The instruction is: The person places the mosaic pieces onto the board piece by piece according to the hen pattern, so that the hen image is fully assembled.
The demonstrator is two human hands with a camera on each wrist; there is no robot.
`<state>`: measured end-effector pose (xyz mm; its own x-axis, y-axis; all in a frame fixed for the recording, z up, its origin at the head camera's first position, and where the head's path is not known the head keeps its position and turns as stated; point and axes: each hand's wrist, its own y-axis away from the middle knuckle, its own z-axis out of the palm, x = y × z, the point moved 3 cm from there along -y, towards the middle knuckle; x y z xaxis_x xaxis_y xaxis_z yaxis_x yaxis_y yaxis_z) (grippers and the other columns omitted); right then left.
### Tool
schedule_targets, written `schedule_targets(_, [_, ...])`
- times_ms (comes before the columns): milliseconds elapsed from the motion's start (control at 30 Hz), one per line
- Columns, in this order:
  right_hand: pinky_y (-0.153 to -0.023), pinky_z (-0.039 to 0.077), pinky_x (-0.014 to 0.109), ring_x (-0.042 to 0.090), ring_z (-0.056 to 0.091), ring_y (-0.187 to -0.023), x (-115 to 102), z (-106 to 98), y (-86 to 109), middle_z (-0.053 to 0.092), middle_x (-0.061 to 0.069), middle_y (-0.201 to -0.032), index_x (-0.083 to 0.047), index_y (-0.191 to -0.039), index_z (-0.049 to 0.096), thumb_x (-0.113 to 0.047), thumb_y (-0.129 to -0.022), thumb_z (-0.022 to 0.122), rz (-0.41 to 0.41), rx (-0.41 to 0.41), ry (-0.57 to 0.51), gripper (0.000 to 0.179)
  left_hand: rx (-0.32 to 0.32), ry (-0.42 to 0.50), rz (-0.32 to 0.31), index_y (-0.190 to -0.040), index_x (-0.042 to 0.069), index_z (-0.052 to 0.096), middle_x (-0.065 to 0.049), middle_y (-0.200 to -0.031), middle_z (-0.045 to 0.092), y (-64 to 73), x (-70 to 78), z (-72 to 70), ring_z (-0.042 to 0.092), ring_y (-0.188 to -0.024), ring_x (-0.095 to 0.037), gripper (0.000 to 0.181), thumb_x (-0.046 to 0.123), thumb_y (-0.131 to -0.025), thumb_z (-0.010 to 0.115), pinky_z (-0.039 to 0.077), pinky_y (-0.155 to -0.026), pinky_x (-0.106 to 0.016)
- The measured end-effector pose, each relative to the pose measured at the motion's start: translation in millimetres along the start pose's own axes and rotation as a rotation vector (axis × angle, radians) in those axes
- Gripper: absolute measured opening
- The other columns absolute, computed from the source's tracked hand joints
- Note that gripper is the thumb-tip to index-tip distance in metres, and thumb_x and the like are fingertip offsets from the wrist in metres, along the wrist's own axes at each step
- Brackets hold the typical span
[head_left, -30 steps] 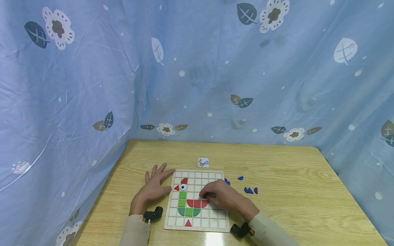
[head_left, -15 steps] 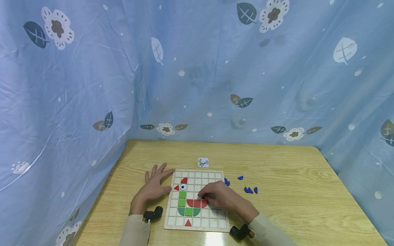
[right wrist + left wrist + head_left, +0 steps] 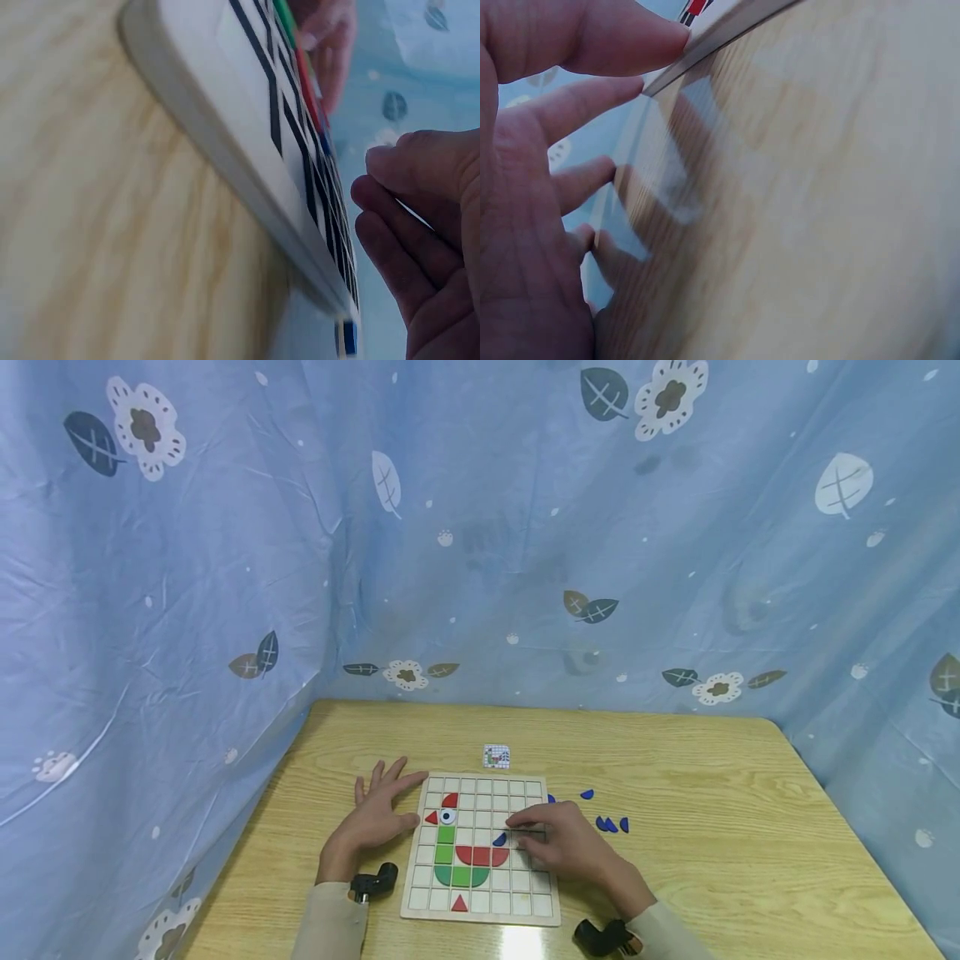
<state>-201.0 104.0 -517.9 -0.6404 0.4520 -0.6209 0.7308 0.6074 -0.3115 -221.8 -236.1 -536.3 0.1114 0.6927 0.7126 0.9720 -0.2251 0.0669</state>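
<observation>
A gridded wooden board (image 3: pixel 480 912) lies on the table. My left hand (image 3: pixel 377 818) rests at its left edge with fingers spread, thumb and index finger at the board's rim (image 3: pixel 731 30). Over the board's right half hovers my right hand (image 3: pixel 566 842), fingers loosely bent and holding nothing. Just left of its fingertips, a blue half-round piece (image 3: pixel 499 840) sits tilted in a cell above a red strip (image 3: pixel 480 857). Green squares (image 3: pixel 446 844), an eye piece (image 3: pixel 447 817), red triangles (image 3: pixel 460 904) and green rounded pieces (image 3: pixel 443 875) also lie in the grid.
Several blue half-round pieces (image 3: pixel 611 826) lie on the table right of the board, one apart (image 3: pixel 587 794). A small picture card (image 3: pixel 497 757) lies beyond the board. A blue patterned curtain (image 3: pixel 480 543) borders the table's back and left side.
My right hand has let go of the blue half-round piece and drawn back to the right, so the piece now shows on the board. My left hand has stayed in place.
</observation>
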Motion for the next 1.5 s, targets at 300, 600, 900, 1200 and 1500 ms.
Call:
schedule_targets(300, [-0.1,0.063,0.032,0.013,0.078,-0.114,20.2,-29.0,45.9,0.083,-0.005,-0.12,-0.014,-0.123,0.083,-0.006,-0.092,0.086,0.171,0.149,-0.078,0.032,0.004,-0.012,0.002,-0.161,0.021,0.057,-0.02,-0.183,0.016,-0.7,-1.0,0.9,-0.01,-0.169,-0.052,0.078,0.013,-0.086,0.075,-0.02,-0.125,-0.076])
schedule_targets(600, [-0.098,0.063,0.028,0.008,0.077,-0.116,40.6,-62.1,87.9,0.083,0.002,-0.124,-0.011,-0.126,0.082,-0.014,-0.095,0.085,0.312,0.254,-0.16,0.032,0.005,-0.016,0.007,-0.161,0.02,0.058,-0.021,-0.183,0.017,0.0,0.0,0.9,-0.009,-0.168,-0.054,0.079,0.013,-0.084,0.076,-0.019,-0.125,-0.077])
schedule_targets(900, [-0.097,0.061,0.021,0.012,0.08,-0.109,48.4,-83.6,97.8,0.085,0.005,-0.116,-0.01,-0.123,0.082,-0.008,-0.094,0.085,0.277,0.301,-0.057,0.029,0.004,-0.019,0.008,-0.161,0.018,0.057,-0.022,-0.183,0.016,0.7,1.7,0.3,-0.008,-0.168,-0.055,0.078,0.012,-0.085,0.076,-0.02,-0.124,-0.078])
schedule_targets(1200, [-0.099,0.062,0.026,0.017,0.079,-0.111,52.7,-95.1,82.6,0.084,0.007,-0.118,-0.008,-0.125,0.082,-0.011,-0.096,0.085,0.245,0.276,-0.017,0.029,0.004,-0.02,-0.005,-0.161,0.019,0.057,-0.022,-0.183,0.016,1.9,1.2,1.9,-0.009,-0.168,-0.054,0.078,0.013,-0.085,0.076,-0.02,-0.125,-0.077])
schedule_targets(1500, [-0.102,0.062,0.03,0.019,0.078,-0.117,65.7,-99.6,59.9,0.083,0.003,-0.123,-0.007,-0.126,0.081,-0.009,-0.095,0.084,0.244,0.251,0.009,0.031,0.002,-0.016,-0.003,-0.162,0.02,0.056,-0.021,-0.183,0.015,0.9,1.3,0.7,-0.009,-0.168,-0.052,0.078,0.014,-0.087,0.077,-0.02,-0.126,-0.075])
